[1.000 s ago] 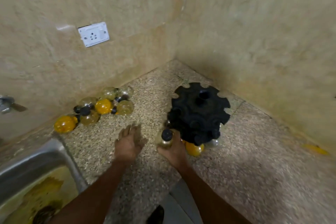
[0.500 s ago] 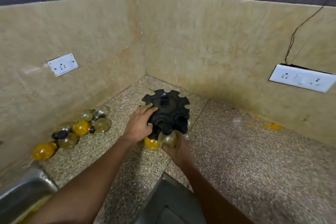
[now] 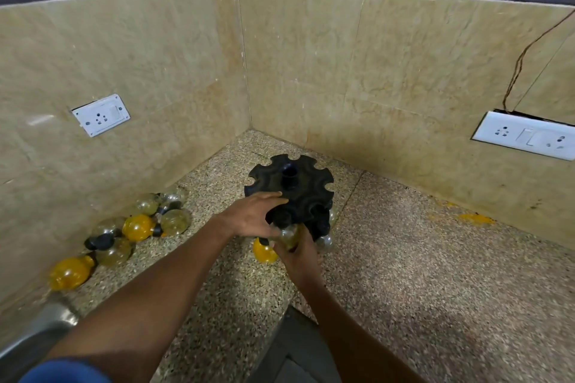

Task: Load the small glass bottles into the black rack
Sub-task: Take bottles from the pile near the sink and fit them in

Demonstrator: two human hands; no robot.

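The black rack [image 3: 291, 185], a round tiered stand with notched edges, stands in the counter's corner. My left hand [image 3: 252, 216] lies on its near-left edge, fingers spread over the top tier. My right hand [image 3: 300, 253] grips a small clear glass bottle [image 3: 289, 235] whose neck sits at a lower notch. A yellow bottle [image 3: 263, 250] hangs in the lower tier beside it, and a clear one [image 3: 325, 242] shows on the right. Several loose bottles [image 3: 140, 227], yellow and clear with black caps, lie by the left wall.
Speckled stone counter [image 3: 420, 274] bounded by beige tiled walls. A wall socket [image 3: 101, 115] on the left, a switch plate [image 3: 525, 135] on the right with a wire above. A steel sink rim [image 3: 40, 329] at lower left. Yellow stains [image 3: 474, 218] near the right wall.
My left hand went from the counter to the rack's edge. My right hand brought the clear bottle from in front of the rack up to its lower tier. The camera tilted up.
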